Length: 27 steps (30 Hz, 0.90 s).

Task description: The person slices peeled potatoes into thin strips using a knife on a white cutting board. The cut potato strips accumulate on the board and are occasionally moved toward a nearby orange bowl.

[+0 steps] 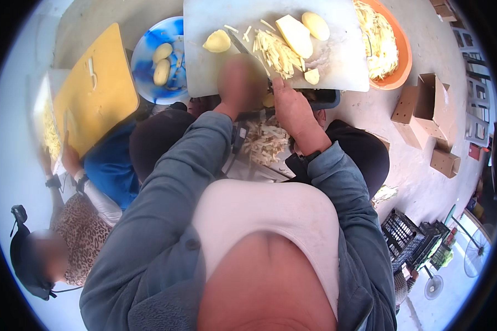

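Observation:
My right hand grips the handle of a kitchen knife, whose blade points up and left over a white cutting board. My left hand is over the board beside the blade; a blur covers it, so its fingers and anything in them are hidden. A heap of potato strips lies right of the blade. Behind it are a large cut potato and a whole peeled potato. A potato end piece rests near the front edge, and a cut potato piece at the left.
An orange basin full of potato strips stands right, a blue-and-white basin with two potatoes left. A dark tub sits under the board, above peelings. At left, a co-worker's hand touches a yellow board. Cardboard boxes stand right.

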Motion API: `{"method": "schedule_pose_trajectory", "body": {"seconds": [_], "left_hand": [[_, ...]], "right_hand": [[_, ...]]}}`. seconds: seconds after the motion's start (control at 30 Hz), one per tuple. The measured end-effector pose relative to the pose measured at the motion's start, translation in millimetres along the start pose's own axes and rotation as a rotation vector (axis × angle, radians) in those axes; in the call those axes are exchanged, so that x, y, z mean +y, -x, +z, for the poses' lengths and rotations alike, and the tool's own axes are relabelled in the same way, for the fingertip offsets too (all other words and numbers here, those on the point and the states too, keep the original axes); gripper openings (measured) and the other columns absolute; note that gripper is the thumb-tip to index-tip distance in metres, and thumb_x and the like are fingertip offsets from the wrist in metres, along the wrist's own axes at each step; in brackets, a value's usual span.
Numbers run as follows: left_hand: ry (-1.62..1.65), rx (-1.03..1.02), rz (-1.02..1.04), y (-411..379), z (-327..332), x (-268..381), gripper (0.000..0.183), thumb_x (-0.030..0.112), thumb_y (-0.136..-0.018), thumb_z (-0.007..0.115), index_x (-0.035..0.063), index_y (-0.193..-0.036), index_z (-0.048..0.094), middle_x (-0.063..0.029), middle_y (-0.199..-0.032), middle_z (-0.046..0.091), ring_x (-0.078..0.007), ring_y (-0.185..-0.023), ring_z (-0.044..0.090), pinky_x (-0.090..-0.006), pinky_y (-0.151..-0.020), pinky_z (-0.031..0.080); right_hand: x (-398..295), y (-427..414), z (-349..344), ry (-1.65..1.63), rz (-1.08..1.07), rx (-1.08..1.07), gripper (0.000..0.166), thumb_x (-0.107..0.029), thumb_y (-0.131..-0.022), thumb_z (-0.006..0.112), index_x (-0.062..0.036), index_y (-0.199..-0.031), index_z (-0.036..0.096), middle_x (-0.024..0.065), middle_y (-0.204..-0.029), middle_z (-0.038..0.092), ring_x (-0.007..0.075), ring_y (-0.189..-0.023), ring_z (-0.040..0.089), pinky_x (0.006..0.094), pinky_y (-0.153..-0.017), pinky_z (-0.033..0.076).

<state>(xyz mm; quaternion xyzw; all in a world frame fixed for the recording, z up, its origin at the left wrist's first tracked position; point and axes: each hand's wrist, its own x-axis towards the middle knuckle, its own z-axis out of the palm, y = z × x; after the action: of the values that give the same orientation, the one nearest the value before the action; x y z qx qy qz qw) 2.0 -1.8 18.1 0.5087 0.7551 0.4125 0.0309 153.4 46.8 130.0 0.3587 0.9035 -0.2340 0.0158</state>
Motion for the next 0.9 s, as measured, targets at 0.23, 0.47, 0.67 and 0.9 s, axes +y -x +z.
{"method": "schedule_pose_trajectory", "body": {"seconds": [0.23,0.47,0.67,0.9], "left_hand": [[-0.016,-0.005,0.030,1.0,-0.4,-1.4,0.033,0.018,-0.066,0.075,0.0093,-0.091,0.057,-0.0102,-0.107,0.050,-0.0329,-0.104,0.048,-0.0415,-0.087,0.045],[0.013,-0.003,0.033,-0.6,-3.9,1.6,0.030,0.015,-0.065,0.076,0.0107,-0.088,0.058,-0.0096,-0.106,0.052,-0.0333,-0.101,0.049,-0.0414,-0.087,0.044],[0.017,-0.020,0.050,-1.3,-5.3,-3.5,0.027,0.015,-0.068,0.072,0.0091,-0.089,0.056,-0.0114,-0.105,0.050,-0.0338,-0.102,0.048,-0.0423,-0.087,0.045],[0.067,0.038,0.043,-0.2,-1.3,-6.8,0.027,0.011,-0.066,0.073,0.0083,-0.088,0.057,-0.0134,-0.105,0.051,-0.0339,-0.101,0.049,-0.0408,-0.089,0.043]], "right_hand": [[10.2,-3.2,7.5,-0.075,-0.103,0.065,0.016,0.000,-0.085,0.047,0.0009,-0.100,0.041,0.0280,-0.091,0.060,0.0457,-0.078,0.062,0.0522,-0.067,0.051],[14.9,-16.4,33.4,-0.045,-0.062,0.055,0.023,0.002,-0.081,0.050,-0.0003,-0.103,0.044,0.0249,-0.093,0.059,0.0420,-0.080,0.063,0.0489,-0.068,0.052],[18.7,-14.9,30.9,-0.045,-0.044,0.088,0.023,0.002,-0.080,0.051,-0.0005,-0.101,0.043,0.0250,-0.093,0.059,0.0424,-0.081,0.063,0.0501,-0.069,0.052],[-1.2,-1.2,3.5,-0.021,-0.030,0.031,0.022,0.002,-0.080,0.050,-0.0003,-0.100,0.042,0.0261,-0.092,0.059,0.0437,-0.076,0.064,0.0509,-0.065,0.052]]}}
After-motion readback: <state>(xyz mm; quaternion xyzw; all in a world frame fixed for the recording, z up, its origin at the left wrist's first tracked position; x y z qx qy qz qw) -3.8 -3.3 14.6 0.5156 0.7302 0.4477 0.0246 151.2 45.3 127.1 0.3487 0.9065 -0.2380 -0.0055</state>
